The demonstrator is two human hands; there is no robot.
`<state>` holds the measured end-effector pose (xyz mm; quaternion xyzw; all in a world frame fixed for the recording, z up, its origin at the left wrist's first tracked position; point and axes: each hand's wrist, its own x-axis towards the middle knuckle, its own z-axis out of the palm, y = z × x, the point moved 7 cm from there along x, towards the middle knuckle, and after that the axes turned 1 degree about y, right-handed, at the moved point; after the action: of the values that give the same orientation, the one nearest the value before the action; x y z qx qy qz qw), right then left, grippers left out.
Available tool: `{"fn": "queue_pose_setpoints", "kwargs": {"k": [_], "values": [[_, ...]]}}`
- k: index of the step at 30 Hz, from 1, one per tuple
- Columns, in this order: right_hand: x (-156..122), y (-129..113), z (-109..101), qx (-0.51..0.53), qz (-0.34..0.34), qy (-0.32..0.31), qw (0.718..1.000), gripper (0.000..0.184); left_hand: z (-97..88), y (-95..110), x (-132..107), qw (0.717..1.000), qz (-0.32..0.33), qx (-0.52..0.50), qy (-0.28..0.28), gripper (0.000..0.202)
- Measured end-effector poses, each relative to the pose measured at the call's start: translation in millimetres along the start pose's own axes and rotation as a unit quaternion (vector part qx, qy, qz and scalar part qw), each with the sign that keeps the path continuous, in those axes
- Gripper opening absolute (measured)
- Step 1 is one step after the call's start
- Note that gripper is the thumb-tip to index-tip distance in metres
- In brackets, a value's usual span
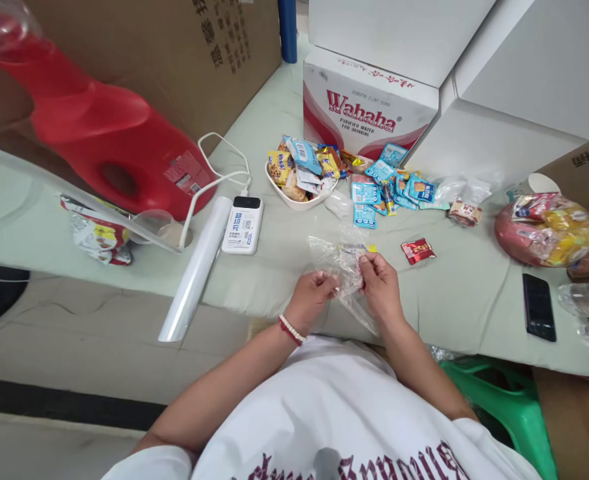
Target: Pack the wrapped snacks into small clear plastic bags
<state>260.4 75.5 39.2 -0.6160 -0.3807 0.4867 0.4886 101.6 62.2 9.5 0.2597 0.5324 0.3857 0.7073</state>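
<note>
Close to my body, at the table's front edge, both hands hold a clear plastic bag point(347, 280). My left hand point(314, 297) pinches its near left side with the fingers closed. My right hand point(381, 283) grips its right side, thumb on top. Part of the bag hangs down between my wrists. Something with print and a yellow corner shows at the bag's far end; I cannot tell whether it is inside or beneath. A red wrapped snack point(418, 251) lies to the right of my right hand. Beyond the bag are several blue snack packets point(364, 193).
A white bowl point(299, 203) of wrapped snacks stands behind my hands. To the left are a power bank point(243, 230), a plastic roll point(199, 267) and a big red jug point(124, 140). A phone point(539, 307) and a filled red bowl point(511, 243) sit right. A Wahaha carton point(364, 110) stands behind.
</note>
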Motion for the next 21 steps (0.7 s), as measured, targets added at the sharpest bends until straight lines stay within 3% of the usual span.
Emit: {"fn": "queue_pose_setpoints", "kwargs": {"k": [5,8,11,13,16,19,21], "values": [[14.4,8.6,-14.7,0.008,0.083,-0.065,0.994,0.048,-3.6,0.1,-9.0,0.995,-0.039,-0.057,-0.071,0.055],[17.5,9.4,-28.7,0.016,0.098,-0.039,0.994,0.057,-0.6,-2.0,-12.3,0.99,-0.071,-0.041,-0.118,0.054],[5.2,9.5,-33.1,0.006,0.112,-0.003,0.994,0.06,-5.0,2.1,-9.3,0.998,0.0,0.0,-0.065,0.051],[-9.2,12.6,-22.0,-0.016,0.137,-0.047,0.989,0.061,-6.3,4.4,-7.9,0.998,0.056,0.027,-0.029,0.048],[-24.8,14.5,-3.5,-0.071,0.114,-0.126,0.983,0.051,-2.1,5.3,-8.0,0.992,0.103,0.062,-0.036,0.039],[-23.6,15.7,-3.1,-0.092,0.065,-0.115,0.987,0.04,-6.0,6.3,-7.9,0.992,0.105,0.046,-0.042,0.032],[-19.2,19.0,-10.4,-0.052,0.074,-0.086,0.992,0.039,-15.0,4.0,-5.7,0.997,0.067,-0.006,-0.025,0.033]]}}
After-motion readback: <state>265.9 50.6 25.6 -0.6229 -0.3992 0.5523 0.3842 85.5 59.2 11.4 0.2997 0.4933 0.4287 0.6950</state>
